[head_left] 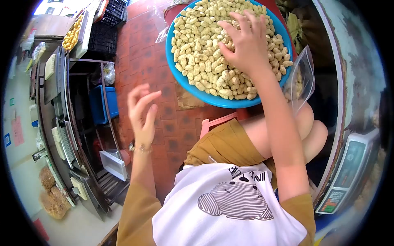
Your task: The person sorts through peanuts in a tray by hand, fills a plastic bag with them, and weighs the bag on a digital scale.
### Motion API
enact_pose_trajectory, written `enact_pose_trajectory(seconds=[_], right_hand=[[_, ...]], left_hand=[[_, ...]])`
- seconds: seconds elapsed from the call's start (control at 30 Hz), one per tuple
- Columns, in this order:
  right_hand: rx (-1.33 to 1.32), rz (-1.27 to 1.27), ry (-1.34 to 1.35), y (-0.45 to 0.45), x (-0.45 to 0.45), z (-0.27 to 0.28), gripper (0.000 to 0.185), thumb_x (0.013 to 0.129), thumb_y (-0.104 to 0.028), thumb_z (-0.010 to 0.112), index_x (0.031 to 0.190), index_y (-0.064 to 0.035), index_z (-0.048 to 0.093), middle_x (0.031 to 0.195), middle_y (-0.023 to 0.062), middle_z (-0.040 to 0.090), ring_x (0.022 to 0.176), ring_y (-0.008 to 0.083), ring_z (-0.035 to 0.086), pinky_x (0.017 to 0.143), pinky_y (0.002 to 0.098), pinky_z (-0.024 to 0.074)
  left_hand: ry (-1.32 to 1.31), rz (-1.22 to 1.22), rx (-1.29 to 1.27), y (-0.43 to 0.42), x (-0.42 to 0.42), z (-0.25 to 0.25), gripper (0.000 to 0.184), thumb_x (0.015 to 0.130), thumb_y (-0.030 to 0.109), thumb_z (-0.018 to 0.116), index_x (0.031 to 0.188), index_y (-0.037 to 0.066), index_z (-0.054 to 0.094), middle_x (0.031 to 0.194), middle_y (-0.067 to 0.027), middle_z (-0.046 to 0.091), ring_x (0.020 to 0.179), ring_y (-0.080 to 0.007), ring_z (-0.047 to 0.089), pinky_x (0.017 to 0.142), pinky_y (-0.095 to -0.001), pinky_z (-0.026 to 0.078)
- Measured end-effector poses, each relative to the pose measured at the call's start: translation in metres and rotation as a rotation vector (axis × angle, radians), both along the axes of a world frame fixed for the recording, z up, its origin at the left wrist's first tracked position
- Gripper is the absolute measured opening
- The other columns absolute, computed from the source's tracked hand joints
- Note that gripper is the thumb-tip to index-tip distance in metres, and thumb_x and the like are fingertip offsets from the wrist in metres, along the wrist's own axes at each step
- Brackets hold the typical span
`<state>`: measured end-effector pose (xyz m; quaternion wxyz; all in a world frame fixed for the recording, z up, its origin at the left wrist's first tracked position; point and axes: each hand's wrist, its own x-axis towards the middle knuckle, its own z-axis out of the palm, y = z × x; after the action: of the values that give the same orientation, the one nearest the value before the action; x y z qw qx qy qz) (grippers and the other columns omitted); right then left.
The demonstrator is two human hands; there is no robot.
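Unshelled peanuts [205,61] fill a wide blue basin [180,78] at the top middle. My right hand [248,45] is over the peanuts with its fingers spread; whether the fingertips touch them cannot be made out. Nothing shows in that hand. My left hand [142,110] is raised above the tiled floor, left of the basin, with its fingers apart and nothing in them. A clear plastic bag [303,78] with some peanuts in it stands against the basin's right edge, beside my knees.
At the left are a metal rack [88,61], a blue bin [103,104] and a white tray [113,165]. Black crates [102,39] stand at the upper left. A digital scale [347,172] is at the right. Part of a pink stool [211,123] shows below the basin.
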<state>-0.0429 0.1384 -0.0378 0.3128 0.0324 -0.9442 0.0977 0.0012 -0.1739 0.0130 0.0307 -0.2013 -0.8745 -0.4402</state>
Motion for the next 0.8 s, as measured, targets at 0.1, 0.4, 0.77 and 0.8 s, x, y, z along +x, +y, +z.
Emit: enact_pose_trajectory(seconds=[0.1,0.4,0.77,0.8], right_hand=[[-0.123,0.121,-0.015,-0.030,-0.013,0.007,0.024,0.078,-0.029,0.065,0.093,-0.0117,0.071,0.113,0.0079,0.057,0.110,0.0309,0.047,0.094,0.0455,0.0369],[0.055,-0.128,-0.246,-0.091,-0.064,-0.009,0.016,0.071,-0.025,0.071,0.069,-0.0096,0.071,0.102,0.0050,0.058,0.102,0.0253,0.049,0.087,0.0416,0.0386],[0.123,-0.165,-0.330,-0.088,-0.074,-0.004,0.027,0.070,-0.036,0.076,0.078,-0.0112,0.074,0.105,0.0047,0.059,0.104,0.0259,0.050,0.088,0.0414,0.0390],[0.119,-0.160,-0.336,-0.087,-0.073,-0.004,0.026,0.070,-0.036,0.075,0.079,-0.0121,0.074,0.105,0.0044,0.059,0.105,0.0257,0.050,0.089,0.0414,0.0388]], left_hand=[[0.366,-0.325,0.603,0.047,0.019,0.080,0.026,0.077,0.016,0.070,0.101,0.026,0.072,0.132,-0.0016,0.047,0.113,-0.0172,0.045,0.098,-0.0349,0.033],[0.709,-0.182,0.843,0.040,0.017,0.127,0.043,0.070,0.024,0.079,0.101,0.050,0.067,0.124,0.0096,0.047,0.112,-0.0130,0.043,0.093,-0.0313,0.028],[0.549,0.248,0.123,0.049,-0.042,0.052,0.028,0.082,0.007,0.063,0.110,0.010,0.068,0.108,-0.0090,0.061,0.104,-0.0254,0.055,0.093,-0.0361,0.043],[0.501,0.224,-0.008,0.055,-0.062,0.025,0.028,0.083,0.006,0.062,0.111,0.007,0.068,0.107,-0.0107,0.062,0.103,-0.0266,0.056,0.093,-0.0366,0.044]])
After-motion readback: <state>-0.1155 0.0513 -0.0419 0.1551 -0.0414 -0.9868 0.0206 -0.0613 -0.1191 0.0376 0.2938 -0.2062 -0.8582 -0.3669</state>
